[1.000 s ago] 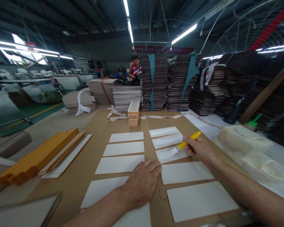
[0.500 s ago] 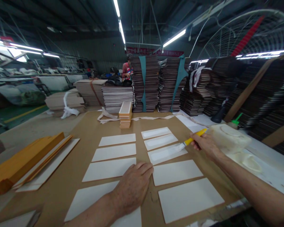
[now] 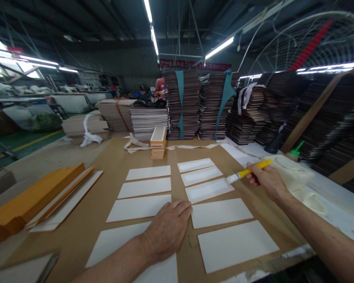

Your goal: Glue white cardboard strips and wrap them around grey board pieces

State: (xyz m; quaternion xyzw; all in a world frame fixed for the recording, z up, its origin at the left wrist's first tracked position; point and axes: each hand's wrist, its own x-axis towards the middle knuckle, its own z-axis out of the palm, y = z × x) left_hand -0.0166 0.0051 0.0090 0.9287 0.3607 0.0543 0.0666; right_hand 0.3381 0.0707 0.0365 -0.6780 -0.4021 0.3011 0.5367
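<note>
My right hand (image 3: 267, 181) is closed round the yellow handle of a glue brush (image 3: 245, 173), its white bristles just off the right end of the third white card (image 3: 209, 190) in the right column. My left hand (image 3: 166, 229) lies flat, fingers together, on the brown paper table cover (image 3: 106, 157) between the two columns of white cards, touching the corner of a near card (image 3: 135, 251). Two far cards (image 3: 196, 164) look glossy with glue.
A white glue tub (image 3: 289, 173) stands at right by the brush. Yellow boards (image 3: 32, 200) lie at left. A small stack of strips (image 3: 158, 142) sits mid-table. Tall dark bundled stacks (image 3: 191, 104) line the back, where a person (image 3: 159, 87) works.
The brush has swept rightwards along the third right-hand card and lifted off its right end. My left hand stays put on the table. My head has turned slightly.
</note>
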